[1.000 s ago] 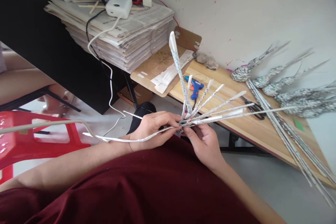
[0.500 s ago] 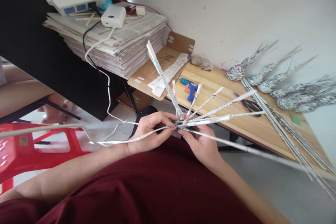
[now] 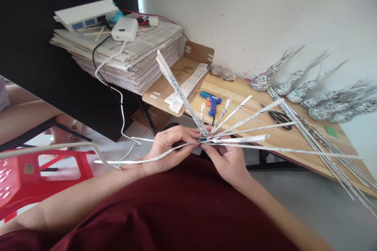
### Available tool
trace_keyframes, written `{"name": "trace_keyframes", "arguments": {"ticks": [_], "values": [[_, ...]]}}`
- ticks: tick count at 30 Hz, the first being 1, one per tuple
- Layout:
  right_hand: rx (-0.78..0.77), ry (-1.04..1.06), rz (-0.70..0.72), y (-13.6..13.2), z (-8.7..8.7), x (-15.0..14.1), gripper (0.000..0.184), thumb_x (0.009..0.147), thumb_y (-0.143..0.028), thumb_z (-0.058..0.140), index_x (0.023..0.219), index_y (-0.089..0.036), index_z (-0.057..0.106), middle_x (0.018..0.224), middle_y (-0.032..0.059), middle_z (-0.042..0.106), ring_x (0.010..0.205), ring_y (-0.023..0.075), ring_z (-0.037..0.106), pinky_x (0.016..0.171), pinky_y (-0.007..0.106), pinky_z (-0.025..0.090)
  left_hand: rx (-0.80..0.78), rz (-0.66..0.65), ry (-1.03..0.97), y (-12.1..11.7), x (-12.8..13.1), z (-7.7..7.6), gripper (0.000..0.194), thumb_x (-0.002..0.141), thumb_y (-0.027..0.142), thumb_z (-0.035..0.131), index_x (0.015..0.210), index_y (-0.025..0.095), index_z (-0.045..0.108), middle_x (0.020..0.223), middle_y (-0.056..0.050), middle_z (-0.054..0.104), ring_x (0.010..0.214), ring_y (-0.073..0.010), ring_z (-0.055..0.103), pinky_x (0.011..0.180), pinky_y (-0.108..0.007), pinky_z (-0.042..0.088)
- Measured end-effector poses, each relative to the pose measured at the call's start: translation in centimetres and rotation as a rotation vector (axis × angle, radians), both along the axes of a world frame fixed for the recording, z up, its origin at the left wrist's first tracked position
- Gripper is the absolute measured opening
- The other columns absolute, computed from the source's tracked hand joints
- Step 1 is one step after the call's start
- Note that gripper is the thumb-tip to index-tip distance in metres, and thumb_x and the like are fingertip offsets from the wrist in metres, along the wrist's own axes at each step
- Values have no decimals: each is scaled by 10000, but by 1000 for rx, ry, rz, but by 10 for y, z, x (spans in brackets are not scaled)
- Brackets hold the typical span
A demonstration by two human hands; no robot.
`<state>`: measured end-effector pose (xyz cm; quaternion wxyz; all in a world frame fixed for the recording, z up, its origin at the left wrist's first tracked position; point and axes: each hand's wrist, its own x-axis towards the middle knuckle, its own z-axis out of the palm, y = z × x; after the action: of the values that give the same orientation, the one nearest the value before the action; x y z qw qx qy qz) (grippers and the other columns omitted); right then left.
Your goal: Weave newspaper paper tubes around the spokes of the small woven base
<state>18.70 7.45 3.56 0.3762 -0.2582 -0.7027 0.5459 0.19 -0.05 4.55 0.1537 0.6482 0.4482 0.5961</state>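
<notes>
Close to my body, several rolled newspaper tubes [image 3: 183, 96] meet at a woven centre and fan out upward and to both sides. My left hand [image 3: 173, 145] pinches the left side of that centre, and one flattened tube runs from its fingertips back over the wrist. On the other side my right hand [image 3: 225, 160] grips the same centre, thumb in front, its other fingers partly hidden behind the tubes. A long thin tube stretches from there to the right, over the table. The crossing point itself is mostly covered by my fingers.
Beyond my hands, a wooden table [image 3: 250, 119] bears a blue glue gun [image 3: 212, 102], black scissors [image 3: 281, 119], loose paper tubes [image 3: 312, 143] and several woven paper pieces [image 3: 260, 81]. Stacked newspapers [image 3: 126, 62] carry a power strip [image 3: 88, 15]. A red stool [image 3: 20, 180] and another person's legs are left.
The long right-hand tube has swung up, now lying nearly level. The tube fan has turned slightly in my hands, which keep their grip. The view has shifted a little.
</notes>
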Motion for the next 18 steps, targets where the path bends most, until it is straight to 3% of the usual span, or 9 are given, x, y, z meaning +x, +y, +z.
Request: {"name": "trace_keyframes", "arguments": {"ticks": [4, 7, 10, 11, 12, 13, 16, 18], "values": [[0, 32, -36, 3, 4, 1, 178, 901, -289, 737, 1076, -265, 720, 1271, 74, 720, 1236, 286, 665, 1044, 460, 572, -5, -73, 52, 3, -1, 9, 169, 849, 65, 720, 971, 181, 719, 1043, -94, 771, 1048, -200, 737, 939, -313, 592], [-1, 31, -94, 6, 8, 4, 159, 910, -313, 724, 1056, -253, 715, 1199, 68, 748, 1153, 269, 704, 993, 433, 596, -60, 7, 64, 3, -8, 13, 176, 872, 149, 726, 1042, 192, 717, 1074, -93, 749, 1113, -225, 695, 1010, -353, 545], [23, 75, -192, 11, 10, 10, 174, 905, -318, 728, 1060, -245, 692, 1151, 58, 757, 1061, 238, 733, 951, 393, 610, -179, 191, 43, 2, -21, 13, 100, 930, 288, 677, 935, 201, 727, 938, -61, 723, 932, -190, 680, 879, -291, 541], [32, 87, -216, 13, 10, 12, 182, 905, -320, 727, 1064, -241, 685, 1140, 59, 757, 1049, 232, 734, 944, 384, 611, -255, 178, 22, 1, -24, 14, 224, 966, 340, 622, 819, 195, 713, 837, -48, 703, 835, -172, 666, 796, -264, 537], [41, 95, -238, 16, 10, 14, 194, 904, -322, 727, 1072, -237, 680, 1129, 61, 756, 1043, 230, 733, 936, 378, 612, -351, 101, -11, 1, -25, 16, 366, 997, 395, 559, 719, 188, 680, 732, -37, 675, 724, -154, 640, 712, -246, 525], [50, 100, -259, 18, 10, 16, 207, 900, -326, 731, 1077, -232, 678, 1115, 65, 754, 1033, 229, 732, 925, 375, 616, -476, -64, -26, 0, -25, 20, 455, 1021, 435, 496, 683, 181, 664, 679, -36, 666, 667, -146, 629, 667, -238, 516], [65, 97, -314, 24, 12, 21, 261, 885, -340, 744, 1106, -218, 677, 1079, 74, 751, 992, 230, 738, 888, 374, 627, -775, -668, -13, -7, -9, 49, 454, 1045, 450, 432, 873, 154, 730, 781, -71, 736, 704, -153, 681, 658, -228, 526], [67, 106, -324, 26, 14, 23, 262, 882, -340, 746, 1103, -216, 683, 1099, 82, 750, 1020, 240, 737, 894, 380, 626, -724, -861, 90, -14, 9, 76, 395, 1062, 370, 405, 1076, 158, 738, 872, -94, 753, 787, -157, 702, 728, -232, 539]]}}
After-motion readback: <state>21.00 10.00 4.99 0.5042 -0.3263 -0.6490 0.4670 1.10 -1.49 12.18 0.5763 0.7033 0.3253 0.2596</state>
